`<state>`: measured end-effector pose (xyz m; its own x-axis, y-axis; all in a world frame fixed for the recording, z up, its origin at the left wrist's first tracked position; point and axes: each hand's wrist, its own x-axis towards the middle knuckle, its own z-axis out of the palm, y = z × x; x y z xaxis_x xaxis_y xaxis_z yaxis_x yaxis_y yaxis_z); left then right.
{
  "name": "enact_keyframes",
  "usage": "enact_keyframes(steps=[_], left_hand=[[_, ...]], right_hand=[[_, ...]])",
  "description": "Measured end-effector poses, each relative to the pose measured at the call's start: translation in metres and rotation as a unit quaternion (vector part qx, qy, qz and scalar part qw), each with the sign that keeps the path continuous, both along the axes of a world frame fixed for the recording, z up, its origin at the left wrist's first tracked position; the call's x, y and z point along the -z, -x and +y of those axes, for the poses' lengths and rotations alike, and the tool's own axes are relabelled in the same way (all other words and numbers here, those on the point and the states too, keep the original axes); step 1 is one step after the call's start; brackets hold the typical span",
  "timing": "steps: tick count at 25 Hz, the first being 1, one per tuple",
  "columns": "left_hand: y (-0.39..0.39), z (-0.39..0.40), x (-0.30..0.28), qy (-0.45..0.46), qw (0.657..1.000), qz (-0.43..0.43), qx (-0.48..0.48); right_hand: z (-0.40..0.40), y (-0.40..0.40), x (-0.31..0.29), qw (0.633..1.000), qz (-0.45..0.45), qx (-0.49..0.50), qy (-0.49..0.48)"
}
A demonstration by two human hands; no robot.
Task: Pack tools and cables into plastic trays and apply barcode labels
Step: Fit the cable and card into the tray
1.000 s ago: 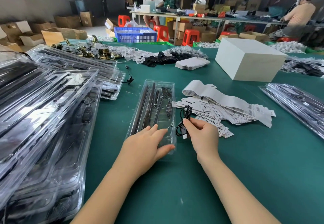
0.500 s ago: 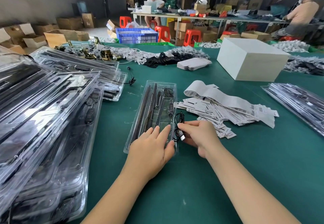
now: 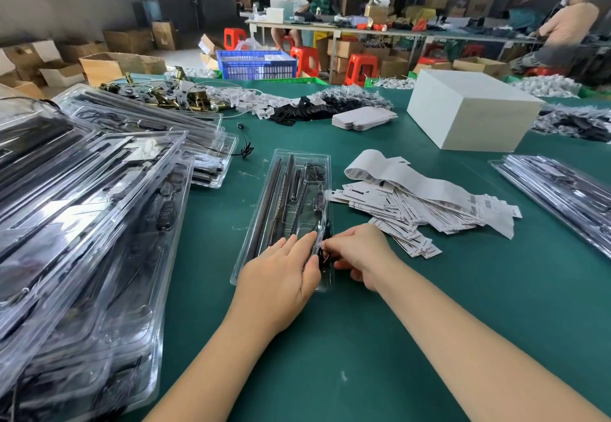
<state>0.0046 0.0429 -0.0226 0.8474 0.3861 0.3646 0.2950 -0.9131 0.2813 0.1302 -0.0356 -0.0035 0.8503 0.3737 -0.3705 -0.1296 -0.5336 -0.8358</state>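
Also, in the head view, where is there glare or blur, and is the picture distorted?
Head view: window light glares white on the stacked clear trays at left; the open tray shows mild reflections; the left hand and right hand look sharp; the table edges bow from wide-angle distortion; the far workers are soft.

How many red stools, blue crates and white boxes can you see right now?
Red stools: 4 plainly in view, at and
Blue crates: 1
White boxes: 1
Total: 6
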Motion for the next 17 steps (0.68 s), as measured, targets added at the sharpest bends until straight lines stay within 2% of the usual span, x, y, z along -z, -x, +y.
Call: enact_keyframes(steps=[3, 5, 11, 15, 17], left_hand=[[0.0, 0.0, 0.002, 0.002, 1.0, 0.019, 0.004], [0.0, -0.001, 0.001, -0.002, 1.0, 0.023, 0.002], [0.001, -0.004, -0.004, -0.024, 0.999, 0.028, -0.008], [0.002, -0.007, -0.006, -0.038, 0.998, 0.04, -0.019], [0.002, -0.007, -0.006, -0.037, 0.998, 0.049, -0.02]], right_hand=[[0.005, 0.003, -0.002, 0.988, -0.123, -0.061, 0.074], [0.007, 0.007, -0.001, 0.976, -0.173, -0.074, 0.11], [0.0, 0.006, 0.006, 0.95, -0.232, -0.163, 0.128], [-0.008, 0.004, 0.016, 0.965, -0.255, -0.058, 0.023], [-0.007, 0.005, 0.02, 0.965, -0.262, -0.014, 0.002]])
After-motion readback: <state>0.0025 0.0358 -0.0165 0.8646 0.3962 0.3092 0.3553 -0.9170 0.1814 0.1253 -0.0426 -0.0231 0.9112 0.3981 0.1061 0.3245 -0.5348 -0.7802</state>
